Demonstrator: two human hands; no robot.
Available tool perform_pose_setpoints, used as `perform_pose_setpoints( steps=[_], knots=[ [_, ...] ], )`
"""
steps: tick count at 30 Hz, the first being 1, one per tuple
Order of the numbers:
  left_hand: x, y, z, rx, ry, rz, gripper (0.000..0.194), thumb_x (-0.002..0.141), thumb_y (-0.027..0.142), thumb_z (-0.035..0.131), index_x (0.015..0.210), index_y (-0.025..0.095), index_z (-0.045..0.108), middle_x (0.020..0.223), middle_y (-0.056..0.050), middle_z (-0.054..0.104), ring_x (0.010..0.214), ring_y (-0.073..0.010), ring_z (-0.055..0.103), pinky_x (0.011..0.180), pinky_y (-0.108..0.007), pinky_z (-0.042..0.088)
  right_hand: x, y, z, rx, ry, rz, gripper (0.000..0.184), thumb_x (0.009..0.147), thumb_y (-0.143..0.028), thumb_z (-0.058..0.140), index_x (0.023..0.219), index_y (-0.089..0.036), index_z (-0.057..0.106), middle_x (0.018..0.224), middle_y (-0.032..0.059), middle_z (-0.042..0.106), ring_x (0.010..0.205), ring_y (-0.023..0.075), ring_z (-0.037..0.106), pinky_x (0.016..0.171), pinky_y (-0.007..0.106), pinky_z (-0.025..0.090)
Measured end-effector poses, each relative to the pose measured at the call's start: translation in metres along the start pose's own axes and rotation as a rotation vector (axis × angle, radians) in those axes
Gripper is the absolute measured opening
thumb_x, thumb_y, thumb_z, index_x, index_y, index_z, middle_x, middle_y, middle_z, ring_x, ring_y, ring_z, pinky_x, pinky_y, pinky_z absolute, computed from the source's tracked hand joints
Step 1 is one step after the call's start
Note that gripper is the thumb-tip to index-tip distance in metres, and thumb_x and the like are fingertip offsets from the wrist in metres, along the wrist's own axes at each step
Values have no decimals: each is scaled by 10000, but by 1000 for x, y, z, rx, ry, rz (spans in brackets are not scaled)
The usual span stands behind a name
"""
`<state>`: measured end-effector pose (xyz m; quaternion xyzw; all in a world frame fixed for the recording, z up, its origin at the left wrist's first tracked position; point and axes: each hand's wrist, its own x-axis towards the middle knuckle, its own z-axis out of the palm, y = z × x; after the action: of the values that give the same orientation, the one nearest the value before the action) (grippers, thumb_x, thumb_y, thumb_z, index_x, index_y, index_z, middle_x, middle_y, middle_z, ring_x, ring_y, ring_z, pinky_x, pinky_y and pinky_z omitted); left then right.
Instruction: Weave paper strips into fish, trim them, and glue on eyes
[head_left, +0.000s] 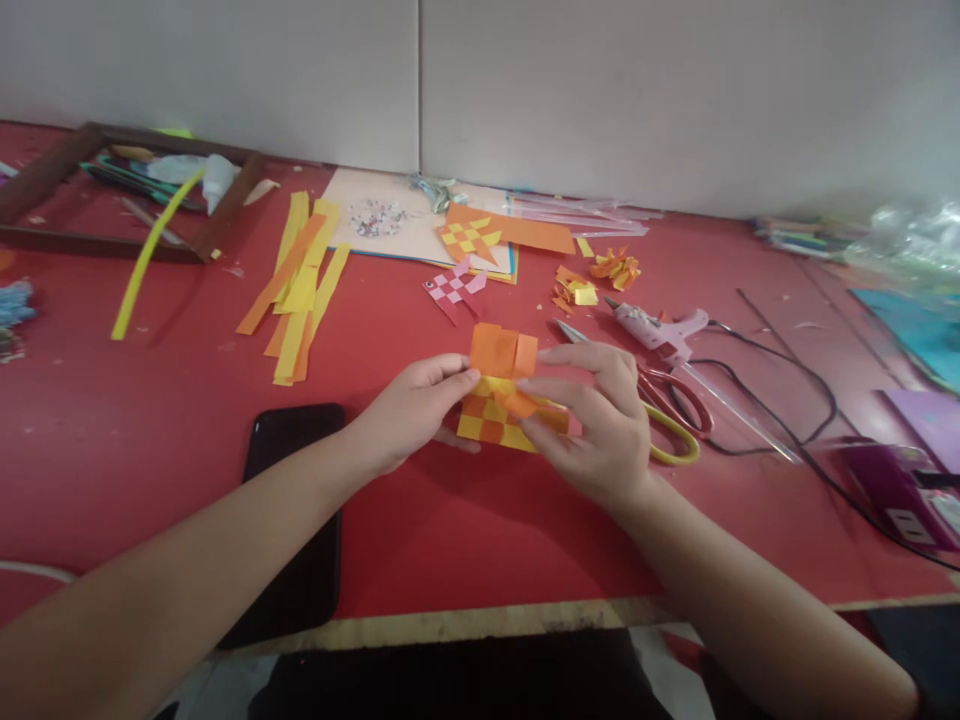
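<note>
Between my hands is a woven piece of orange and yellow paper strips [491, 412], checkered below, with orange strip ends standing up at its top. My left hand [420, 405] pinches its left edge, thumb on the front and fingers behind. The fingers of my right hand [600, 410] close on an orange strip at the piece's right side; the exact fingertip contact is partly hidden. Just beyond lies a pink and white woven paper fish [454, 290]. Scissors [675, 430] with red and yellow handles lie partly behind my right hand.
Yellow and orange paper strips [300, 290] lie at left, near a black phone [292, 520]. A pink glue gun [660, 330] with its cord rests at right. Behind are paper scraps [615, 268], an orange-yellow woven fish [471, 238] and a brown wooden frame [97, 240].
</note>
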<state>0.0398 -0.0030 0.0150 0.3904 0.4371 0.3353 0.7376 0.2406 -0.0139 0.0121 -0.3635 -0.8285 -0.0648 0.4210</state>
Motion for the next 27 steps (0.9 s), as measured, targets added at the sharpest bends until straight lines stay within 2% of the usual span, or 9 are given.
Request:
perform_pose_setpoints(
  steps=[6,9,12,14,17,20,23,26,27],
  knots=[
    [-2,4,2,-5,-64,32,341,848,494,655,923,162,635,960,-69,598,949,-220,616,598,-299,623,-3,-3,3,249,-55,112,361,793,-74,679,1088,-255,578,913,43,706,933,238,656,800,446,557],
    [-2,4,3,-2,-103,56,328,814,361,709,1062,169,614,1009,-76,632,968,-221,640,634,-297,622,-3,-4,4,294,-6,118,468,789,-25,661,1158,-289,541,877,30,728,908,249,669,800,478,551],
    [-3,2,4,61,-117,103,638,764,195,732,1328,199,435,932,-49,669,836,-183,681,642,-279,608,-2,-5,3,295,7,86,553,779,0,643,1232,-289,510,871,23,754,877,256,679,798,496,542],
    [-4,0,4,118,-107,179,748,782,189,723,1404,220,308,892,-32,680,756,-162,688,642,-271,598,0,-5,1,293,-5,70,583,762,0,635,1261,-274,503,895,31,761,890,262,675,797,497,539],
    [-5,-5,4,174,-34,344,635,832,208,686,1342,266,312,889,-11,688,728,-146,688,655,-264,583,-1,-5,-2,321,-68,48,621,746,-14,577,1309,-259,486,989,50,757,948,268,663,831,506,532],
    [-4,-8,0,261,7,511,394,859,189,652,1183,266,442,859,15,673,742,-127,679,657,-224,555,-4,-6,-4,376,-145,53,690,733,-24,526,1380,-248,440,1132,74,723,1084,276,636,921,521,518],
    [-2,-10,-4,388,48,604,153,850,174,648,983,219,587,854,13,665,706,-95,658,628,-181,533,-3,3,-9,401,-145,65,702,736,-51,540,1397,-263,438,1240,81,663,1210,277,583,989,510,507],
    [-2,-8,-6,445,78,596,94,833,119,602,858,197,648,820,17,677,638,-78,641,586,-169,536,3,34,-29,185,-43,71,529,756,-103,584,1258,-267,563,1228,73,662,1188,280,601,1006,505,489],
    [-2,-7,-6,449,82,587,114,825,108,590,847,196,657,811,18,683,631,-80,641,580,-171,541,5,51,-40,38,-16,159,422,785,-108,571,1176,-262,607,1210,72,668,1148,265,623,979,473,503]
  ],
)
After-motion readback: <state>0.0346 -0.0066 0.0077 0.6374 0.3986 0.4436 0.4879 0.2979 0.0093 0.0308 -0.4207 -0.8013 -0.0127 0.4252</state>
